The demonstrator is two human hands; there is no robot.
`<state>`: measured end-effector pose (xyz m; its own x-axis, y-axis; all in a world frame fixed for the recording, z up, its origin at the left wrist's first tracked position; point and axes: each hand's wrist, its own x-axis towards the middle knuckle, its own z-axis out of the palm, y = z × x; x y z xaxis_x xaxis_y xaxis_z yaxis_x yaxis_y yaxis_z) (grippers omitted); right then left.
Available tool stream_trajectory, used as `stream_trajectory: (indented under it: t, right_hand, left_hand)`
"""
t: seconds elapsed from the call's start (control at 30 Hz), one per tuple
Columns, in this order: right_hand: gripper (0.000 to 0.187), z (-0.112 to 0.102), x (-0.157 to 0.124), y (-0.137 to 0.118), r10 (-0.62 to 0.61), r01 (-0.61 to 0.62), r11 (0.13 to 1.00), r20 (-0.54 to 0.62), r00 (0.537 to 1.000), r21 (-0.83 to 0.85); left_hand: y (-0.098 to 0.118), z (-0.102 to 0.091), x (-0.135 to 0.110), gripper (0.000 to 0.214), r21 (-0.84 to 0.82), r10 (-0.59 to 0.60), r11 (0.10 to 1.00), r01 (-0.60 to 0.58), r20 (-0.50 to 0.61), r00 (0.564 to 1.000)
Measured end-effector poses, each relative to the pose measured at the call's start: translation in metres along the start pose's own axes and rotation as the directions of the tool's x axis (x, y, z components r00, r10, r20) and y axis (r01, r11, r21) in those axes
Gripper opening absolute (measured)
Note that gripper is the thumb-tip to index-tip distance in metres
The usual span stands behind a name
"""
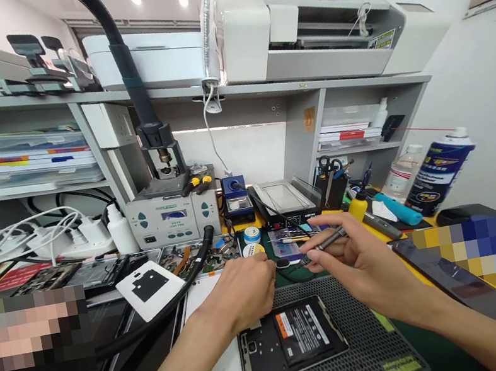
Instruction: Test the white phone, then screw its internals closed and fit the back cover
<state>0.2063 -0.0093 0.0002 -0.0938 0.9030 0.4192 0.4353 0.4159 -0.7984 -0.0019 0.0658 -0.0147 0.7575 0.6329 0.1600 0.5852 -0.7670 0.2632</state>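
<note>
My left hand (251, 290) is closed just above the upper left edge of an opened phone (267, 355); its fingertips are turned away, so what they hold, if anything, is hidden. The phone lies back up with its cover off, and its black battery (304, 332) with an orange label shows. Between the fingers and thumb of my right hand (351, 253) is a slim dark grey pen-shaped tool (328, 242), held slanted above the mat's far edge. Its exact kind is unclear. Under the phone lies a grey perforated mat (371, 336).
Behind my hands stand a rework station (174, 214), a blue iron stand (238, 203) and a flat heating plate (283, 198). A thick black hose (177, 300) crosses tablets at the left. A dark phone screen (467, 287) and a spray can (440, 171) are at the right.
</note>
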Motion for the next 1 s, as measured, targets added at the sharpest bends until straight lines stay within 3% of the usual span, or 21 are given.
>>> stream_trajectory:
  t: [0.13,0.23,0.33,0.43,0.57,0.67,0.83,1.0]
  right_hand:
    - [0.033,0.000,0.001,-0.002,0.015,-0.015,1.000,-0.015,1.000,0.003]
    - [0.032,0.001,0.003,-0.006,0.024,-0.022,0.998,-0.052,0.998,0.053]
    - [0.032,0.004,0.004,-0.011,0.027,-0.009,0.990,-0.126,0.992,0.140]
    - [0.034,0.007,0.005,-0.015,0.031,0.015,0.974,-0.198,0.980,0.226]
    - [0.035,0.011,0.004,-0.019,0.020,0.056,0.958,-0.261,0.965,0.282]
    - [0.034,0.011,0.004,-0.019,0.000,0.085,0.955,-0.289,0.957,0.283]
    - [0.033,0.013,0.002,-0.019,-0.036,0.117,0.954,-0.282,0.959,0.277]
    - [0.031,0.012,0.000,-0.020,-0.047,0.122,0.961,-0.290,0.956,0.247]
  left_hand:
    - [-0.002,0.001,0.002,0.014,-0.209,-0.086,0.975,0.080,-0.019,0.996]
    - [-0.007,-0.005,0.003,0.010,-0.452,-0.196,0.874,0.180,0.011,0.980]
    - [-0.012,-0.014,0.002,0.015,-0.690,-0.294,0.657,0.303,0.136,0.946]
    - [-0.012,-0.019,0.001,0.019,-0.827,-0.291,0.377,0.416,0.321,0.901]
    - [-0.006,-0.018,0.002,0.019,-0.877,-0.207,0.068,0.476,0.455,0.866]
    - [-0.004,-0.016,0.003,0.017,-0.857,-0.142,-0.088,0.508,0.516,0.845]
    - [-0.006,-0.016,0.003,0.017,-0.813,-0.064,-0.225,0.538,0.563,0.824]
    - [-0.006,-0.018,0.004,0.015,-0.800,-0.047,-0.274,0.534,0.566,0.823]
